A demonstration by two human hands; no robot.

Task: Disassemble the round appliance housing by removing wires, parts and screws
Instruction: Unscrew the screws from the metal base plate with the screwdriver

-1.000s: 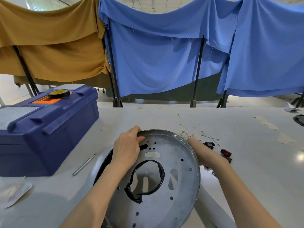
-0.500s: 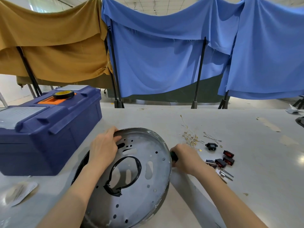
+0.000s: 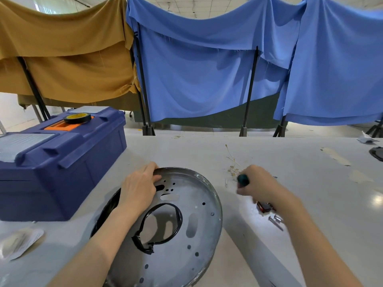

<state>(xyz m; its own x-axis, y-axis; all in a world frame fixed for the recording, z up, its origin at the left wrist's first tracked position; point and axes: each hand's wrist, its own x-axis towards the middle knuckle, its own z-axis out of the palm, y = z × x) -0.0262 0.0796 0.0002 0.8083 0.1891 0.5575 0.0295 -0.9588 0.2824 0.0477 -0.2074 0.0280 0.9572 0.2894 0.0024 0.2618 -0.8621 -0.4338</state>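
On white table (image 3: 275,154): housing (image 3: 200,233) hollow-side-up in left hand (image 3: 137,189), teal handle (image 3: 243,180) in right hand (image 3: 261,186)

Centre: housing (image 3: 194,235) on the table (image 3: 323,172), nearest us.
Left: toolbox (image 3: 62,162), tape roll (image 3: 77,118) on its lid.
Right: wires (image 3: 232,162) behind, screws (image 3: 276,221) nearer.

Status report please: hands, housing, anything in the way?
Left hand grips round housing rim. Right hand holds dark tool handle, off the housing. Loose screws beside right forearm.
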